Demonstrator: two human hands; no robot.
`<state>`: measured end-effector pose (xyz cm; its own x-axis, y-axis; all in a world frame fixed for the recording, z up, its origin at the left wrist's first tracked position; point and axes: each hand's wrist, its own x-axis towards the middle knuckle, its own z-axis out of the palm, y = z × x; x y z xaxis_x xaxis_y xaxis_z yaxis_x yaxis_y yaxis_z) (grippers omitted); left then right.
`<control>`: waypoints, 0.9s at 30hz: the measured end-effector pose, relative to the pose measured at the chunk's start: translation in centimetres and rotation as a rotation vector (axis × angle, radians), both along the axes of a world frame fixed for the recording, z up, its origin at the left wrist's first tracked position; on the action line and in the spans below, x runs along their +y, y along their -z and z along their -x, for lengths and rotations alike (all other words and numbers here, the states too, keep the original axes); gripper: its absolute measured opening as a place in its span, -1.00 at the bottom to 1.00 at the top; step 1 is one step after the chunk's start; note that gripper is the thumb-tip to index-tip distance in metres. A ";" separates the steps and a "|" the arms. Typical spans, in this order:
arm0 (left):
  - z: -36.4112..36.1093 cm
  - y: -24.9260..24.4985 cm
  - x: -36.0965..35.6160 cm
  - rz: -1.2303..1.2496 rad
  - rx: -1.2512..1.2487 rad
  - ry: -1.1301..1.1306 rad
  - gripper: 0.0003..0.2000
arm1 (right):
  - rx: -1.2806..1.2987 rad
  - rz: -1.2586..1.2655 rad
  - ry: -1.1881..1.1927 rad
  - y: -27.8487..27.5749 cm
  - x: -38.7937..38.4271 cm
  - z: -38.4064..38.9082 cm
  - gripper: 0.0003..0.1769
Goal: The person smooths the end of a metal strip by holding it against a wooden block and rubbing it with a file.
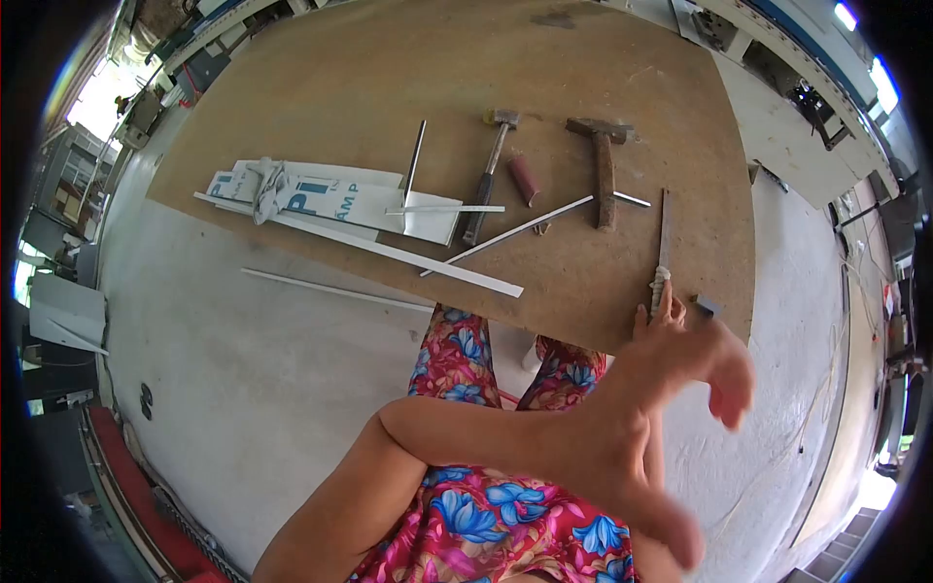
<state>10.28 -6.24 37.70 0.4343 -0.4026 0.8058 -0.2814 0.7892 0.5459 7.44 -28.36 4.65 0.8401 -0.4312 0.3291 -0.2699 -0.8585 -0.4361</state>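
Note:
My left forearm crosses my body from the lower left, and my left hand [680, 389] hangs open in front of me, fingers loosely curled, holding nothing. Behind it, only the fingertips of my right hand [659, 313] show. They rest at the cord-wrapped handle [660, 284] of a long flat blade [665, 228] lying near the front edge of the brown board [340, 87]. Whether those fingers grip the handle is hidden. A small dark block [707, 305] lies just right of them.
Two hammers [491, 175] [604, 165], a reddish cylinder [525, 180], thin metal rods [530, 225], white printed sheets [335, 199] with a crumpled cloth [270, 189] and a long white strip [389, 251] lie on the board. Another strip [335, 290] lies on the concrete floor.

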 end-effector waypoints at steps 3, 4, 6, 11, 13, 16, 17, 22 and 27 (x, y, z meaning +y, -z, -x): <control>-0.1 0.9 -1.9 0.311 -0.113 0.163 0.06 | 0.101 -0.046 0.141 -7.5 3.1 -0.8 -0.19; 0.2 0.7 -1.6 0.302 -0.105 0.172 0.05 | 0.131 -0.059 0.193 -8.5 3.3 -0.9 -0.23; 1.6 0.1 -0.7 0.251 -0.046 0.112 0.01 | 0.121 -0.043 0.192 -8.4 3.2 -0.8 -0.19; 3.9 -1.1 0.3 0.199 0.053 -0.036 -0.03 | 0.125 -0.029 0.188 -8.3 3.4 -0.8 -0.20; 4.5 -1.4 0.5 0.190 0.089 -0.091 -0.04 | 0.151 -0.031 0.207 -8.0 3.5 -0.8 -0.15; 5.7 -1.8 0.6 0.187 0.133 -0.144 -0.03 | 0.148 0.002 0.214 -7.4 3.2 -0.9 -0.15; 6.0 -1.8 0.6 0.175 0.149 -0.141 -0.03 | 0.149 0.001 0.214 -7.1 3.1 -0.8 -0.15; 5.8 -2.1 -1.3 0.488 0.066 -0.291 0.00 | 0.164 -0.027 0.217 -8.5 3.7 -0.9 -0.22; 3.7 -2.4 3.1 -0.071 0.096 -0.168 -0.32 | 0.153 -0.031 0.245 -7.8 3.7 -1.4 -0.17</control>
<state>6.61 -3.18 40.06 0.5738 -0.3720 0.7296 -0.3498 0.6942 0.6291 8.80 -24.69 12.41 0.7486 -0.6354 0.1895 -0.5324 -0.7463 -0.3995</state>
